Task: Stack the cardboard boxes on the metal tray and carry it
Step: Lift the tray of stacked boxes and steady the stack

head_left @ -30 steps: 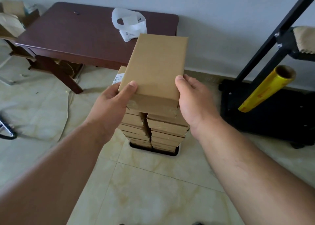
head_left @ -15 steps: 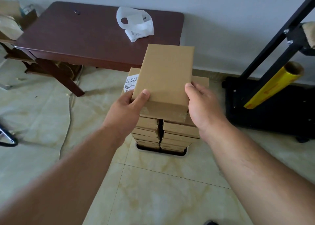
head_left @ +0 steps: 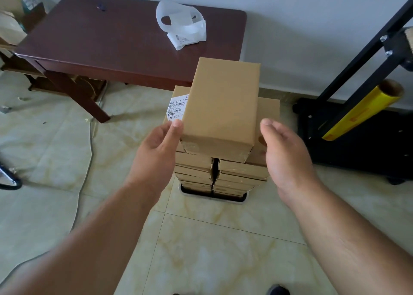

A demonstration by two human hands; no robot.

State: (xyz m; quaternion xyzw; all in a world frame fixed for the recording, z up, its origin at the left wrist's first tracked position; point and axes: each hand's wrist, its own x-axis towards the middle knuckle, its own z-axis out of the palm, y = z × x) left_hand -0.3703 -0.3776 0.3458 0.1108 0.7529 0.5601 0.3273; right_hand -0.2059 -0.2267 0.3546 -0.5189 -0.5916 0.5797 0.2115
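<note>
A tall double stack of brown cardboard boxes (head_left: 241, 171) stands on a metal tray (head_left: 214, 198) on the tiled floor. One more box (head_left: 223, 106) lies flat across the top, over a box with a white label (head_left: 177, 109). My left hand (head_left: 161, 144) touches the top box's near left corner with thumb and fingertips. My right hand (head_left: 283, 149) hovers beside the stack's right side, fingers relaxed, a small gap from the top box.
A dark brown table (head_left: 125, 39) with a white plastic bag (head_left: 181, 24) stands behind the stack. A black metal stand (head_left: 357, 127) with a yellow film roll (head_left: 362, 109) is at the right. A cable (head_left: 89, 151) runs across the floor at the left.
The top box went down onto the stack. My right hand let go of it and drew back to the right; my left hand loosened to a light touch at the corner.
</note>
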